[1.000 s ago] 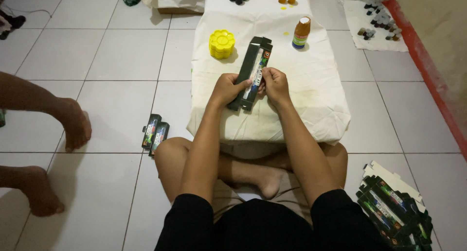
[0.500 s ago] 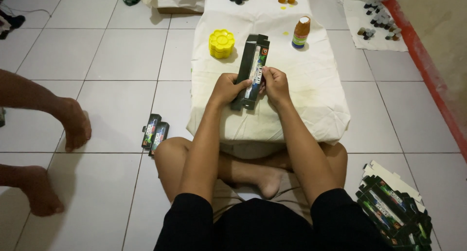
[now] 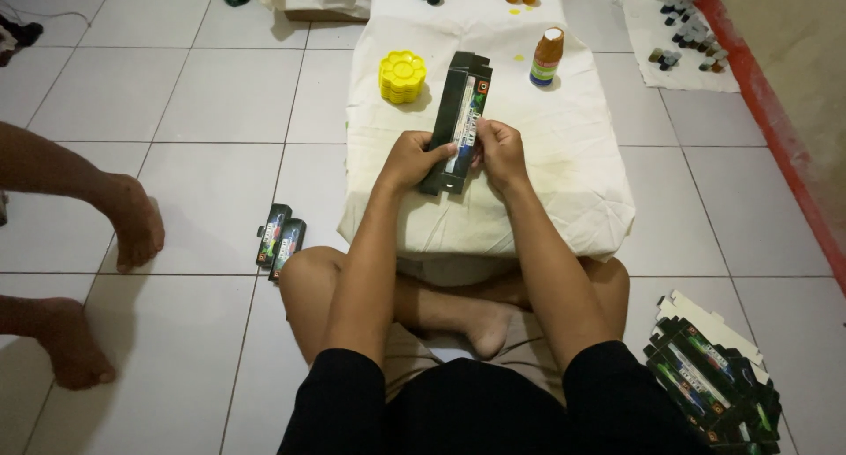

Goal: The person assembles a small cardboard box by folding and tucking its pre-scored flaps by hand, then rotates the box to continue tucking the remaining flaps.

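Both hands' fingers (image 3: pixel 458 155) grip one dark carton (image 3: pixel 458 120); two finished boxes (image 3: pixel 280 240) lie left

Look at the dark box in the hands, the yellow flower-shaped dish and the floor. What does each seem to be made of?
The dark box: probably thin printed card, since it has crisp folds and open end flaps.
The yellow dish: likely moulded plastic, judging by its even colour and rounded scalloped edge.
The floor: apparently glazed ceramic tile, pale squares with grout lines and a faint sheen.
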